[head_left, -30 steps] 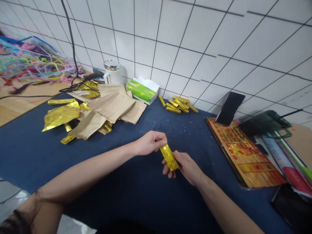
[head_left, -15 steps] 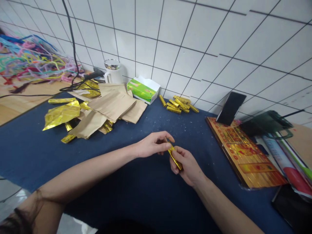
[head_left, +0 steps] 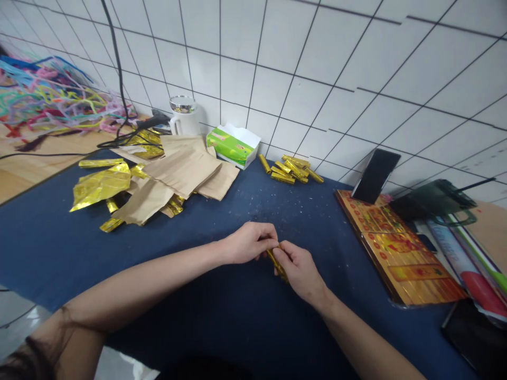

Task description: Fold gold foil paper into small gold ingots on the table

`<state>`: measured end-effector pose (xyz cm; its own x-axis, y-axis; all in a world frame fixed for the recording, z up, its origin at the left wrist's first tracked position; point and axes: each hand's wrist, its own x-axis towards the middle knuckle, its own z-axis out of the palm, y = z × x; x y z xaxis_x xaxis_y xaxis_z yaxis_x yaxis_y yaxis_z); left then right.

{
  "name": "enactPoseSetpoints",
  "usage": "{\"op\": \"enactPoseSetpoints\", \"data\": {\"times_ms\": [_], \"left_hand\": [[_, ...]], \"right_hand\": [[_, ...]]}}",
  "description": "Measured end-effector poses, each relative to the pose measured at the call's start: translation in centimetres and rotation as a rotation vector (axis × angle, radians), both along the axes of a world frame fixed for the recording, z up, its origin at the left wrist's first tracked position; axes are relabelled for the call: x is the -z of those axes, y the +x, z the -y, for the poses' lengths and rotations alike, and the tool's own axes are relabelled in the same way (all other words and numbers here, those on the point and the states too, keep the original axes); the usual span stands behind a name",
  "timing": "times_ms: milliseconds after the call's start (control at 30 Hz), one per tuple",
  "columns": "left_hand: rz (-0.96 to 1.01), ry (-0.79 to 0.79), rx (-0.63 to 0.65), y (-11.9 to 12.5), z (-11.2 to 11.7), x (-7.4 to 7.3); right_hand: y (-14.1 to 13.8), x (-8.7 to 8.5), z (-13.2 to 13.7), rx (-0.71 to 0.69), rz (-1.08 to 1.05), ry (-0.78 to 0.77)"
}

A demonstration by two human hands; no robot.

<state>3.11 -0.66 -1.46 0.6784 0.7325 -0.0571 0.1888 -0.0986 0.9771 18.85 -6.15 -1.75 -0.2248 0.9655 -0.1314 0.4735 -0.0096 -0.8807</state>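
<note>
A narrow roll of gold foil paper [head_left: 278, 265] slants between my two hands, low over the dark blue tabletop [head_left: 222, 311]. My right hand [head_left: 299, 269] is closed around it, thumb on top. At the roll's upper end, my left hand [head_left: 249, 243] pinches with thumb and forefinger; those fingertips touch the right hand's. Much of the roll is covered by the fingers. Several similar gold rolls [head_left: 293, 170] lie in a small heap by the tiled wall.
Brown paper sheets [head_left: 180, 166] and gold foil pieces [head_left: 101, 186] lie left. Behind them stand a white mug [head_left: 186, 122] and a green tissue pack [head_left: 229, 146]. On the right, a phone [head_left: 374, 177] leans above a gold-and-red printed pack [head_left: 400, 248]. Fuzzy coloured stems [head_left: 59, 103] lie far left.
My left hand has closed its fingers at the roll's upper end. My right hand has shifted slightly left and turned over the roll, covering more of it.
</note>
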Motion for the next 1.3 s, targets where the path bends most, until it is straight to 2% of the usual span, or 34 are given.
{"op": "enactPoseSetpoints", "data": {"times_ms": [100, 267, 400, 533, 700, 833, 900, 1000, 1167, 1300], "left_hand": [[0.003, 0.077, -0.048, 0.0, 0.2, -0.3], [0.074, 0.118, -0.162, -0.5, -0.6, -0.5], [0.085, 0.131, -0.189, -0.8, -1.1, -0.3], [0.087, 0.16, -0.252, -1.1, -1.6, -0.2], [0.091, 0.189, -0.299, -1.2, -1.9, -0.1], [0.091, 0.204, -0.318, -1.2, -1.7, 0.2], [0.104, 0.22, -0.331, -1.2, -1.5, 0.3], [0.137, 0.187, -0.325, -1.0, -1.4, 0.4], [0.224, 0.036, -0.308, -0.7, -1.4, 0.3], [0.238, -0.043, -0.3, -0.4, -1.6, 0.7]], "right_hand": [[0.1, 0.0, 0.0, 0.028, 0.025, 0.005], [0.4, 0.0, 0.0, 0.064, -0.006, -0.122], [0.5, 0.1, -0.1, 0.079, 0.002, -0.053], [0.7, 0.2, -0.1, 0.066, -0.046, -0.138], [1.0, 0.1, -0.2, 0.078, -0.008, -0.009], [1.1, 0.2, -0.4, 0.09, -0.106, -0.083], [1.1, 0.2, -0.6, 0.113, -0.138, -0.07], [1.2, 0.1, -0.6, 0.156, -0.127, 0.001], [1.2, 0.0, -0.4, 0.172, -0.035, 0.145], [1.1, 0.2, -0.5, 0.211, -0.055, 0.172]]}}
